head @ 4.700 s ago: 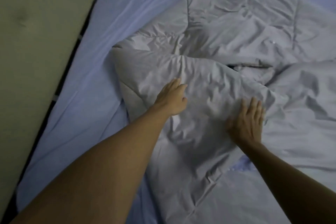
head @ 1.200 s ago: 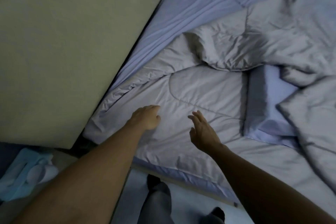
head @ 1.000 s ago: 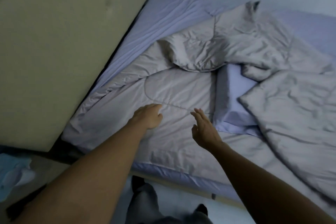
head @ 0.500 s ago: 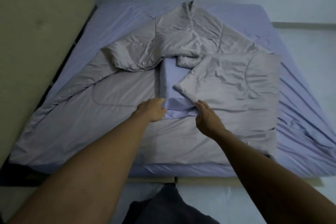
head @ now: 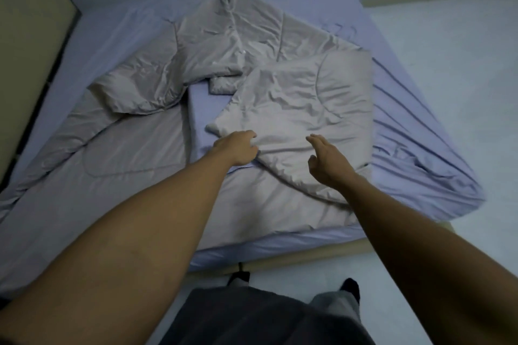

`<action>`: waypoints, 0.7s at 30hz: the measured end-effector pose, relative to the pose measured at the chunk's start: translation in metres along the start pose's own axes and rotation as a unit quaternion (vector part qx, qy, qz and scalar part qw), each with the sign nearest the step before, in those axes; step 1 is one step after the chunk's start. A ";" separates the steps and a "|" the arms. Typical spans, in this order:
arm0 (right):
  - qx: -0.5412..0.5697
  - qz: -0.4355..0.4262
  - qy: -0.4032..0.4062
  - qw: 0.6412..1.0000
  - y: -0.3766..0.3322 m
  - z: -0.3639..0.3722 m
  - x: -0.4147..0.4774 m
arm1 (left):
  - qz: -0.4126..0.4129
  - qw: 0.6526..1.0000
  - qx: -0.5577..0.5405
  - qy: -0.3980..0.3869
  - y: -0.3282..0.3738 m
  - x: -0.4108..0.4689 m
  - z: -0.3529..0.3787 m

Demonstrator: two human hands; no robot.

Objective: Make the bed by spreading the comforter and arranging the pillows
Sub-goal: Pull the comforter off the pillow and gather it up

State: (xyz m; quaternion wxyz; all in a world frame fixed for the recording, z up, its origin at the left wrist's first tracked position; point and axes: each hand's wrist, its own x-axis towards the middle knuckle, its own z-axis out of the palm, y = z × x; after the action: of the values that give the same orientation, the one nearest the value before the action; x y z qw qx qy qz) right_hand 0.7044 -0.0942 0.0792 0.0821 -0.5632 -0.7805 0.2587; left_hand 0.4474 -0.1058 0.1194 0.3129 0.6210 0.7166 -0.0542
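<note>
While the comforter [head: 294, 109] is being spread, its folded flap is pinched by the left hand [head: 236, 147]; the right hand [head: 326, 161] hovers open, empty; unfolding rightward seems next.

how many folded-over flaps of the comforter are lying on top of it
2. One flap is folded over on the right, under the left hand and the right hand. The other flap lies bunched on the left. More folds may hide in the crumpled far part.

plain grey comforter [head: 294, 98] on a lavender sheet [head: 414, 131]
</note>
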 end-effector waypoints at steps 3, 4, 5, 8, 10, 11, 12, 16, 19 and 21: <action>0.014 -0.017 -0.021 1.000 0.043 -0.024 -0.004 | -0.007 1.000 -0.022 0.005 0.047 0.016 0.019; 0.040 -0.009 -0.029 0.999 0.058 -0.032 -0.007 | -0.010 0.999 -0.050 0.007 0.064 0.019 0.026; 0.074 0.005 -0.033 0.997 0.077 -0.044 -0.010 | -0.011 0.995 -0.094 0.013 0.087 0.024 0.037; 0.208 0.076 -0.019 0.975 0.129 -0.074 -0.018 | -0.021 0.972 -0.231 0.039 0.153 0.028 0.064; 0.275 0.092 -0.025 0.957 0.158 -0.090 -0.026 | -0.028 0.951 -0.304 0.054 0.191 0.030 0.085; 0.304 0.099 -0.026 0.947 0.171 -0.098 -0.030 | -0.030 0.937 -0.343 0.064 0.208 0.031 0.094; 0.332 0.105 -0.024 0.937 0.183 -0.105 -0.033 | -0.034 0.921 -0.381 0.073 0.224 0.032 0.102; 0.405 0.129 -0.016 0.905 0.227 -0.129 -0.029 | -0.045 0.880 -0.462 0.096 0.273 0.044 0.120; 0.426 0.149 -0.027 0.892 0.258 -0.144 -0.008 | -0.062 0.870 -0.480 0.096 0.292 0.069 0.124; 0.424 0.144 -0.030 0.894 0.274 -0.154 0.011 | -0.075 0.860 -0.492 0.109 0.302 0.091 0.122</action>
State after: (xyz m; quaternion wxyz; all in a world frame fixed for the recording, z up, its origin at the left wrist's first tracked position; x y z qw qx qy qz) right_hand 0.9940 0.0272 0.0728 0.2517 -0.5730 -0.5091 0.5909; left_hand 0.7696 -0.0177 0.0690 0.4925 0.3324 0.7239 0.3508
